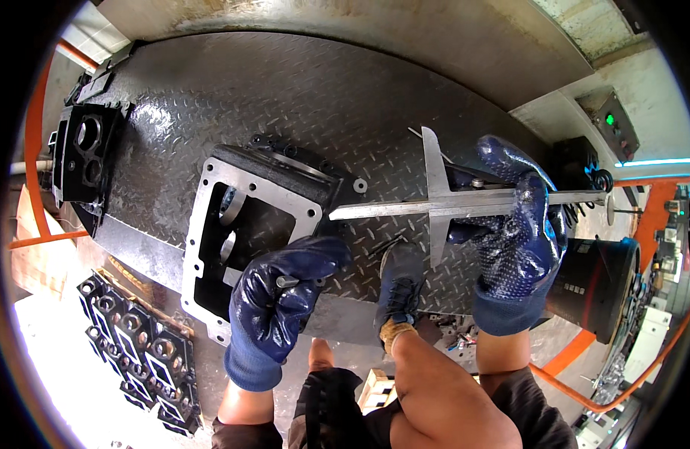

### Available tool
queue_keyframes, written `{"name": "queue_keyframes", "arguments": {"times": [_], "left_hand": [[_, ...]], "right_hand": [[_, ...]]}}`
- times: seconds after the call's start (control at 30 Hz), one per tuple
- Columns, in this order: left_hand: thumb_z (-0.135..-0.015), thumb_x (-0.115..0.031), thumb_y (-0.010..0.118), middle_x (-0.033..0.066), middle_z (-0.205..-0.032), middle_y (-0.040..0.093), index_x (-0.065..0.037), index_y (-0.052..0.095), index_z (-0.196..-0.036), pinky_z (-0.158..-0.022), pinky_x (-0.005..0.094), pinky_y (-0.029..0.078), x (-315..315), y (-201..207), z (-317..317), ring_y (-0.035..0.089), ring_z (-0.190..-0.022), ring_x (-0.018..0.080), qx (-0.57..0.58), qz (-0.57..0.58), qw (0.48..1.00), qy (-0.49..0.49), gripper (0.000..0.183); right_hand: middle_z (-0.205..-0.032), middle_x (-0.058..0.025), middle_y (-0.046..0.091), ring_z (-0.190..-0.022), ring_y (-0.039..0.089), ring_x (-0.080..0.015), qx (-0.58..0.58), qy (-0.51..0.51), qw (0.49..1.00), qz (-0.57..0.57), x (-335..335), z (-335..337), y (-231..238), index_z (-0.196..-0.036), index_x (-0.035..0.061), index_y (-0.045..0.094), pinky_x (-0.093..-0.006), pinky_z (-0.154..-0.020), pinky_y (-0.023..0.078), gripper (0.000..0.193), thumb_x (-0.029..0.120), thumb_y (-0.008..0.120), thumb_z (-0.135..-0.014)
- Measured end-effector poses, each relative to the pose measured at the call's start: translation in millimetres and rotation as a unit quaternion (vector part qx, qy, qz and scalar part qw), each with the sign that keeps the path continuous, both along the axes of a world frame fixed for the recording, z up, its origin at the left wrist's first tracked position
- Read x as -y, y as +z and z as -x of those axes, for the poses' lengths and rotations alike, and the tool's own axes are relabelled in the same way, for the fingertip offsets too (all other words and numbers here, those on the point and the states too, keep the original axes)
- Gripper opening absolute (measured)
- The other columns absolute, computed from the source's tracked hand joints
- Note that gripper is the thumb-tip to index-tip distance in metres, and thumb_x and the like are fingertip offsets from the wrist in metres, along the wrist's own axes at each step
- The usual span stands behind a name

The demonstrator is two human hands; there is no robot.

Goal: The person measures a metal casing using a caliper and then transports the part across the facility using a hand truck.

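Note:
My left hand (278,299), in a dark blue coated glove, is closed at the near right side of a black cast housing (274,196). A small shiny metal piece (287,282) shows between its curled fingers; its exact kind is unclear. The housing has a bare machined flange with bolt holes and an open interior. My right hand (517,217), gloved alike, grips a steel vernier caliper (401,209). The caliper lies crosswise above the plate, its beam end pointing left at the housing's right side. A small washer (361,185) lies beyond the beam.
Underneath is a dark tread-plate surface (210,90), with my shoe (400,280) on its near part. Another black housing (79,161) stands far left. Several black castings (139,344) sit lower left. A black drum-like container (596,288) and orange rails (573,352) are at right.

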State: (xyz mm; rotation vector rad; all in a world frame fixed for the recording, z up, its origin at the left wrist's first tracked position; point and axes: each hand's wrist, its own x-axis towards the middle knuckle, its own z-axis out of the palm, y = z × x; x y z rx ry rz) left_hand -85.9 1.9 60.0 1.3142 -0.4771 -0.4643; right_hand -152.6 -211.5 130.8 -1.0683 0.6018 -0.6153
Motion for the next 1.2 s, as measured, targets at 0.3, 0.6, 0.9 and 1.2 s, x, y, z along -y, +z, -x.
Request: {"name": "queue_keyframes", "arguments": {"times": [0.3, 0.6, 0.9, 1.2], "left_hand": [[-0.076, -0.015, 0.071, 0.0122, -0.106, 0.069, -0.009, 0.078, -0.096, -0.106, 0.0494, 0.04, -11, 2, -15, 0.061, -0.105, 0.0286, 0.215, -0.138, 0.965, 0.065, 0.022], [-0.084, -0.016, 0.069, 0.01, -0.09, 0.072, 0.0, 0.071, -0.098, -0.104, 0.0511, 0.044, -5, 0, -24, 0.067, -0.094, 0.0262, 0.275, -0.151, 0.942, 0.117, 0.021], [-0.074, -0.007, 0.072, 0.0091, -0.098, 0.074, -0.008, 0.072, -0.098, -0.097, 0.0463, 0.049, 21, -38, -54, 0.069, -0.095, 0.0308, 0.409, -0.152, 0.886, 0.154, 0.024], [-0.069, -0.013, 0.071, 0.0102, -0.098, 0.072, -0.008, 0.07, -0.097, -0.097, 0.0471, 0.048, 15, -42, -67, 0.068, -0.099, 0.0321, 0.494, -0.187, 0.838, 0.136, 0.029]], "right_hand": [[-0.122, -0.0121, 0.064, -0.089, 0.068, -0.0174, -0.112, 0.004, 0.984, 0.136, -1, -3, 2, -0.125, -0.0004, 0.061, -0.0274, -0.062, 0.06, 0.048, 0.039, 0.045, -0.104], [-0.118, -0.0118, 0.067, -0.087, 0.068, -0.0172, -0.001, 0.008, 1.0, 0.028, -5, -5, 2, -0.122, -0.0009, 0.062, -0.0293, -0.066, 0.06, 0.039, 0.031, 0.047, -0.105], [-0.117, -0.0164, 0.067, -0.088, 0.07, -0.0203, -0.059, -0.03, 0.988, 0.137, 6, 9, -16, -0.124, -0.0024, 0.06, -0.0299, -0.071, 0.061, 0.041, 0.031, 0.049, -0.104], [-0.118, -0.0171, 0.067, -0.087, 0.069, -0.0214, -0.071, -0.072, 0.978, 0.181, -6, -4, -27, -0.12, -0.0032, 0.062, -0.0311, -0.064, 0.06, 0.038, 0.028, 0.049, -0.103]]}}
